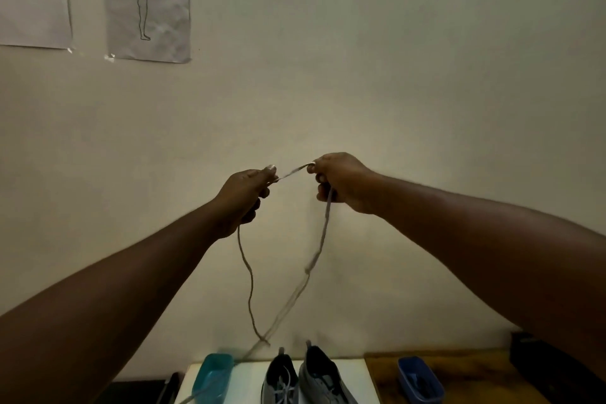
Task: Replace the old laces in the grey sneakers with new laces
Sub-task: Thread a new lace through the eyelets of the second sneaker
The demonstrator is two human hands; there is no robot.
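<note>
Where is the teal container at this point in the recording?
In the head view, the teal container sits at the bottom edge, left of centre, on the white surface just left of the grey sneakers.

Grey lace (323,233) stretched taut up high, ends dangling; two grey sneakers (306,379) side by side below, left one laced.

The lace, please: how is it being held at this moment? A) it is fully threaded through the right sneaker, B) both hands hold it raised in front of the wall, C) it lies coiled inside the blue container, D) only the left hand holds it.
B: the left hand and the right hand each pinch the lace, a short span taut between them and both ends hanging down toward the sneakers.
</note>
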